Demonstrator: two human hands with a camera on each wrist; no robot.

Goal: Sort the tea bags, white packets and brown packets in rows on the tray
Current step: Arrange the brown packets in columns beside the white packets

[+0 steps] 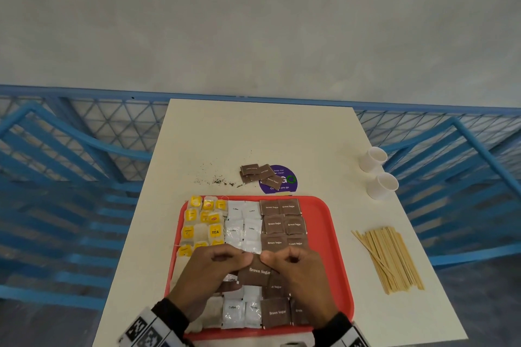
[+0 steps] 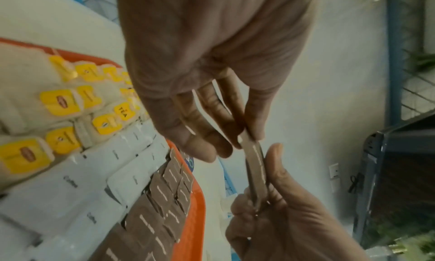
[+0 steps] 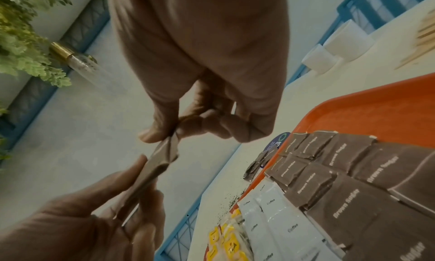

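Note:
Over the near half of the red tray (image 1: 332,248), both hands hold one brown packet (image 1: 255,273) marked "Brown Sugar". My left hand (image 1: 245,258) pinches its left top corner and my right hand (image 1: 267,258) pinches the right one. The left wrist view shows the packet (image 2: 255,164) edge-on between the fingers of my left hand (image 2: 247,134). In the right wrist view my right hand (image 3: 174,133) pinches its upper end. On the tray lie yellow-tagged tea bags (image 1: 203,222) at the left, white packets (image 1: 242,222) in the middle and brown packets (image 1: 282,224) at the right.
Several loose brown packets (image 1: 259,175) lie beyond the tray on a purple sticker (image 1: 287,180), with tea crumbs (image 1: 217,180) to their left. Two white cups (image 1: 372,159) and a bundle of wooden stirrers (image 1: 390,258) sit along the table's right side. Blue chairs flank the table.

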